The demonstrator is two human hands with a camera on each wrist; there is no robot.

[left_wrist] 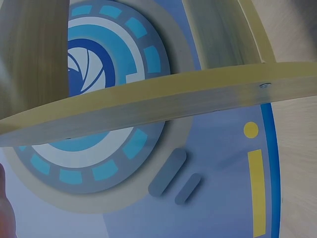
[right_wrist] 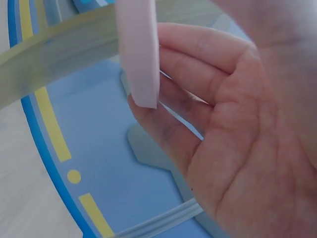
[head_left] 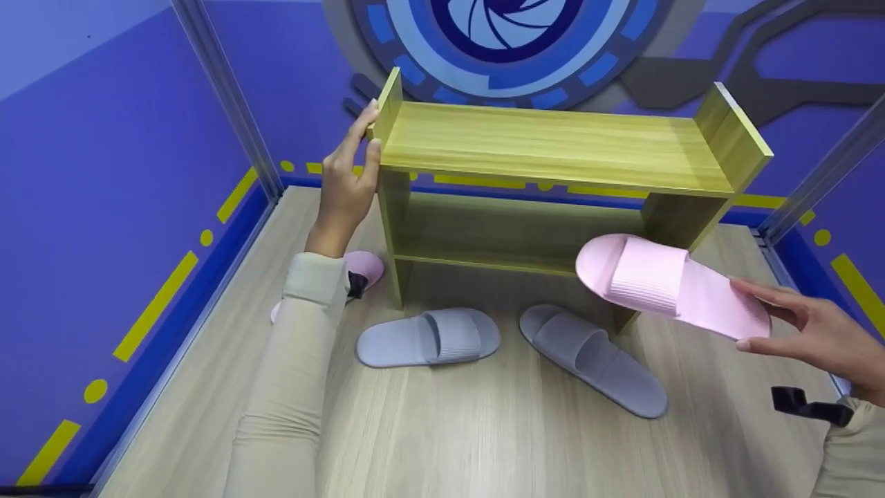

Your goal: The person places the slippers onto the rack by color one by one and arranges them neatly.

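A pink slide slipper (head_left: pixel 646 277) is held up in front of the shelf's right end, its toe pointing left. My right hand (head_left: pixel 819 332) pinches its heel between thumb and fingers. In the right wrist view the pink slipper (right_wrist: pixel 138 54) appears edge-on against the fingers. My left hand (head_left: pixel 349 176) touches the left side panel of the wooden shelf (head_left: pixel 553 142), fingers extended along its outer face. Just a bit of the left hand (left_wrist: pixel 6 213) enters the left wrist view. On the floor before the shelf lie a grey slipper (head_left: pixel 429 339) and another grey slipper (head_left: pixel 594 360).
Another pink slipper (head_left: pixel 364 266) lies left of the shelf, partly hidden behind my left forearm. Behind the shelf stands a blue patterned wall (head_left: pixel 290 83), with metal corner posts on both sides. The lower shelf board (head_left: pixel 511 232) sits under the top one.
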